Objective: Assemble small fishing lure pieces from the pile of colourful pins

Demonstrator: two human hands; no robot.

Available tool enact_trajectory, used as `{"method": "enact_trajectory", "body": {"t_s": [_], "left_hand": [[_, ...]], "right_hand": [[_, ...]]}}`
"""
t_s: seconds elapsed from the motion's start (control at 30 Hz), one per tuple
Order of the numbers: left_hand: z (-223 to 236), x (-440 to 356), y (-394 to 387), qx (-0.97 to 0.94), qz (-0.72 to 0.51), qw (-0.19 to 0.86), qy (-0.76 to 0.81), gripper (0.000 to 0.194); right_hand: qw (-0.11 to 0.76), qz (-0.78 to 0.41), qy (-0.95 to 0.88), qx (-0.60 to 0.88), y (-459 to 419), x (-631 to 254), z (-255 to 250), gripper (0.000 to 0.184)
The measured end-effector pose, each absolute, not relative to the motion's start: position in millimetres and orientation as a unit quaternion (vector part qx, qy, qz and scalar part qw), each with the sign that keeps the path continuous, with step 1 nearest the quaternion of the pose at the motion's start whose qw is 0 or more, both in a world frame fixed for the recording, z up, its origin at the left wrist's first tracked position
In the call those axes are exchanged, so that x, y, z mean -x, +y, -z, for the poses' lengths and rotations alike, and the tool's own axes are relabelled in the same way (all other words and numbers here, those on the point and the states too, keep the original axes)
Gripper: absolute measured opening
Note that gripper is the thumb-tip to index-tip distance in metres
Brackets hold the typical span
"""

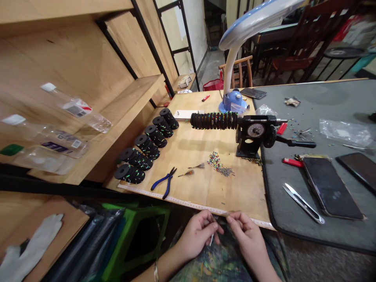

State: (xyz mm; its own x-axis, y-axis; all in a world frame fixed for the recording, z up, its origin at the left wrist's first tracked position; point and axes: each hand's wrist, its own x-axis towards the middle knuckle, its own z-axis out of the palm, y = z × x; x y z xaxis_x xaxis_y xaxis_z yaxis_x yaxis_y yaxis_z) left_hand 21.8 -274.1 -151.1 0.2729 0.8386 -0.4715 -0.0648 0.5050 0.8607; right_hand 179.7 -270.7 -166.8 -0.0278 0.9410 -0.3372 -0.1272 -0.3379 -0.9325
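Just past the table's front edge, above the lap, my left hand [199, 235] is closed with thumb and fingers pinched together. A small white tip [211, 239] sticks out below its fingers; the rest of that item is hidden. Close to its right, my right hand [245, 235] pinches with thumb and forefinger, and whatever sits there is too fine to name. Ahead lie a pile of colourful beads [214, 159], small metal pieces [226, 171], two little feathery-ended pieces [188, 172] and blue-handled pliers [165, 183].
A black hand-cranked winder [252, 135] carries a row of black spools [214, 120]. Stacked spools [129, 174] line the left side. A lamp [233, 101] stands behind. On the grey mat [276, 196] are thread snips [304, 203] and a phone [331, 188]. Bottles [79, 107] occupy the shelf.
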Motion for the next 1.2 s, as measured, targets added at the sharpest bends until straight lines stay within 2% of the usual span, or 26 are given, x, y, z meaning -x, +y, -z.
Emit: {"method": "enact_trajectory", "body": {"t_s": [0.17,0.6,1.2], "left_hand": [[146,-26,-272,-0.390,-0.326,0.699,0.504,0.040],[149,-31,-271,-0.384,-0.335,0.705,0.493,0.041],[154,-36,-274,-0.379,-0.351,0.693,0.502,0.039]], "right_hand": [[0.424,-0.663,-0.365,0.497,-269,-174,168,0.040],[0.424,-0.692,-0.339,0.476,-272,-169,175,0.040],[0.434,-0.688,-0.320,0.486,-272,-168,175,0.041]]}}
